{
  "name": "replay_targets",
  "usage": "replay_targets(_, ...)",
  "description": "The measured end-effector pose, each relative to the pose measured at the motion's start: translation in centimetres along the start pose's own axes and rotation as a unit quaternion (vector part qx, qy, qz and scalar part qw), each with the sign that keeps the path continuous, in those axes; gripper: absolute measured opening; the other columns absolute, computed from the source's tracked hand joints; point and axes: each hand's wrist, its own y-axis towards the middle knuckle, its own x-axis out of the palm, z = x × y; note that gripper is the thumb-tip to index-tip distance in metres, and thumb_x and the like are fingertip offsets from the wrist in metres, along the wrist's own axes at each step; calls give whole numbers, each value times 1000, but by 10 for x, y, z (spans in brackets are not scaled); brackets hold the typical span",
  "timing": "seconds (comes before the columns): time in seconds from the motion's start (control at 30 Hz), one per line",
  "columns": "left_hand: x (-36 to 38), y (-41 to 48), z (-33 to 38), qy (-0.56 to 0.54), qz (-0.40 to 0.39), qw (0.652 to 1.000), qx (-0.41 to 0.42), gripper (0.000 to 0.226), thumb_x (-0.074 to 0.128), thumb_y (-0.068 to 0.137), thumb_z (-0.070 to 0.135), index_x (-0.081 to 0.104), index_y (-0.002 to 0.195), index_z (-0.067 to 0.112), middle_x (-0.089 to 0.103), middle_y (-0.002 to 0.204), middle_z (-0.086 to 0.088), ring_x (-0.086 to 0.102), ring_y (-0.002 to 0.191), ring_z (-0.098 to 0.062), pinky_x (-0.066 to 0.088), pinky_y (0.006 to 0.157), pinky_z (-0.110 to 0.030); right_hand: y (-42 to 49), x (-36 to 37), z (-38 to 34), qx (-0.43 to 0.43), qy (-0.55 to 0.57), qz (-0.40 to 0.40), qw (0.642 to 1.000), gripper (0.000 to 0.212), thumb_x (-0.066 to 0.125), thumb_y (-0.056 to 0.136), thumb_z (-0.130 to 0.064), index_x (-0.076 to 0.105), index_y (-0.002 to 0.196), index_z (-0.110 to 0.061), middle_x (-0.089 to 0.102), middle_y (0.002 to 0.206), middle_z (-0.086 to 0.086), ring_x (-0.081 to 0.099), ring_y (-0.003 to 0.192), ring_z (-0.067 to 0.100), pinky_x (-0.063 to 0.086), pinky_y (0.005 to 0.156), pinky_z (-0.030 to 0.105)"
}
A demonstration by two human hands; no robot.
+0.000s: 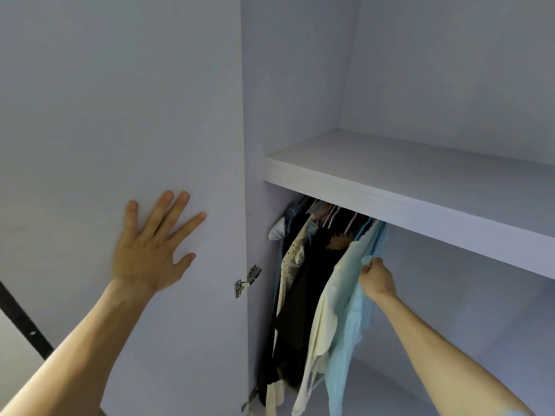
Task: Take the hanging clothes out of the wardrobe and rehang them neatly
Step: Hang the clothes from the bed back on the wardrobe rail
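Note:
Several garments hang bunched at the left end of the wardrobe under a shelf: a light blue top point(345, 319) on the right, a cream one point(319, 322), a black one point(303, 295) and a dotted cream one point(289, 265). Their hangers point(329, 216) are mostly hidden by the shelf. My right hand point(375, 280) pinches the light blue top near its shoulder. My left hand point(153, 244) lies flat with spread fingers on the inside of the open wardrobe door point(120, 115).
A pale shelf point(420, 187) spans the wardrobe above the clothes. Two metal hinges, one point(247, 280) at hand height and one point(250, 399) lower, join the door to the side wall. To the right of the clothes the hanging space holds nothing.

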Motion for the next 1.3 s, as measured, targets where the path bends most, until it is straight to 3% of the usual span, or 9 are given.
replay_targets(0.13,-1,0,-2,4,-11,1000,-1,74,31,86,59,29,155,34,10,167,-2,11,154,-25,-8,119,-59,-8,8,-4,-5,-72,-3,997,51,38,102,-25,28,147,-3,42,142,20,54,117,39,49,92,45)
replay_targets(0.33,-8,-1,-1,-1,-76,997,-3,78,25,82,63,25,155,35,3,168,-1,4,154,-23,-8,120,-58,-75,10,-13,-4,29,-10,1000,55,52,99,-26,33,148,-11,41,144,16,52,123,34,47,96,41)
replay_targets(0.5,-31,0,2,14,-172,985,-14,84,27,89,73,-14,153,39,-34,160,-4,-31,148,-24,-22,115,-57,-173,5,-27,-113,50,-42,991,53,53,100,-30,35,150,-21,41,151,-4,39,140,16,35,113,36)
replay_targets(0.63,-60,-18,12,-98,-221,970,-40,74,29,95,60,-13,154,42,-29,162,0,-31,147,-20,-26,115,-52,-255,-1,-46,-216,43,-65,973,42,53,101,-29,45,142,-30,41,130,-27,38,133,4,29,105,18)
replay_targets(0.73,-84,-71,26,-266,-267,919,-112,67,39,97,52,10,156,44,-4,167,1,-17,152,-19,-21,118,-50,-302,9,-53,-276,45,-98,955,36,55,100,-31,50,135,-39,37,127,-41,34,127,-12,25,100,7)
replay_targets(0.8,-102,-124,32,-318,-296,885,-168,59,42,97,52,25,153,44,11,166,3,-2,154,-20,-8,122,-53,-327,26,-54,-316,34,-125,940,37,55,99,-32,53,135,-39,40,135,-37,31,131,-13,26,104,9)
replay_targets(0.93,-136,-249,33,-325,-377,823,-275,51,46,97,49,39,147,42,28,162,3,16,152,-19,3,121,-54,-367,71,-62,-389,-6,-193,901,38,58,97,-28,58,134,-35,47,140,-25,34,136,-4,38,113,32)
replay_targets(1.03,-166,-350,20,-305,-447,763,-355,50,45,97,44,41,146,40,31,160,2,20,151,-20,9,121,-54,-403,112,-73,-434,-39,-271,859,36,59,97,-28,59,130,-40,50,140,-21,36,138,3,30,117,30)
replay_targets(1.3,-307,-569,0,-166,-512,576,-616,52,46,95,43,40,146,39,33,157,3,26,146,-17,25,118,-44,-544,219,-113,-577,-150,-465,654,37,54,99,-39,53,136,-41,39,153,-15,23,148,8,20,122,32)
